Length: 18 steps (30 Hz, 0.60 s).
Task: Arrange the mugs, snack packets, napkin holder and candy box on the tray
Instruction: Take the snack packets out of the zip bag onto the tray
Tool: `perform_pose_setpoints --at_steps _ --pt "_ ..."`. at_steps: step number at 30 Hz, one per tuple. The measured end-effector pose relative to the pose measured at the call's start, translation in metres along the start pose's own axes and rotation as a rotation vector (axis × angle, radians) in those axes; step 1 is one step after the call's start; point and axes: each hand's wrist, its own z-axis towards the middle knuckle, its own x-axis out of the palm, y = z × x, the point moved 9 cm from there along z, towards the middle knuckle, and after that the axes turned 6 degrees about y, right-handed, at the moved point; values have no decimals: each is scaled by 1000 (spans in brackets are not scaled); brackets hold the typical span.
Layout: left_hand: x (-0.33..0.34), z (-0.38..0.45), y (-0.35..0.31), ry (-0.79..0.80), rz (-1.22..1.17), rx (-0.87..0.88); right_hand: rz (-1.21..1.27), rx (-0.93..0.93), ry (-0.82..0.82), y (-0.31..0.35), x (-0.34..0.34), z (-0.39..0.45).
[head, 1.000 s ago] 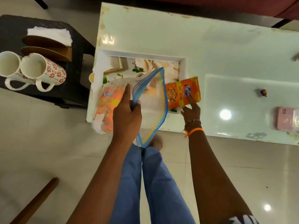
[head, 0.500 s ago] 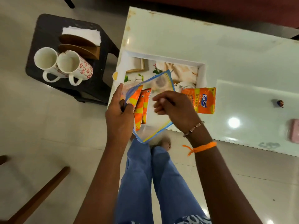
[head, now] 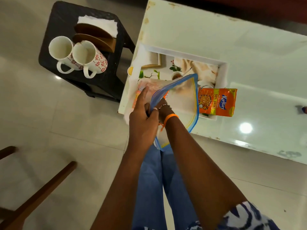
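My left hand (head: 142, 117) pinches the blue-edged mouth of a clear zip bag (head: 182, 97) over the near left part of the white picture-printed tray (head: 182, 53). Orange snack packets (head: 141, 90) show blurred through the bag beyond my left fingers. My right hand (head: 162, 103) is pushed into the bag up to the wrist, and its fingers are hidden. An orange Kurkure packet (head: 216, 102) lies over the tray's right rim. Two white mugs with red flowers (head: 61, 52) (head: 89, 55) and a wooden napkin holder (head: 94, 37) with white napkins stand on a black stool (head: 106, 80) to the left.
The tray sits at the near left corner of a glossy white table (head: 232, 30). A small dark object (head: 302, 110) lies at the table's right edge. Brown wooden chair rails (head: 41, 193) cross the tiled floor at lower left. My legs in blue jeans stand below the bag.
My right hand left the Kurkure packet at the tray's right rim, came back to the bag and has gone inside it. My left hand keeps holding the bag's mouth.
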Motion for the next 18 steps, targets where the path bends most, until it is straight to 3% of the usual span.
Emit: perform_pose_setpoints --at_steps 10,18 --pt "45 23 -10 85 7 -14 291 -192 -485 -69 -106 -90" --pt "82 33 -18 70 157 24 981 -164 -897 -169 -171 -134"
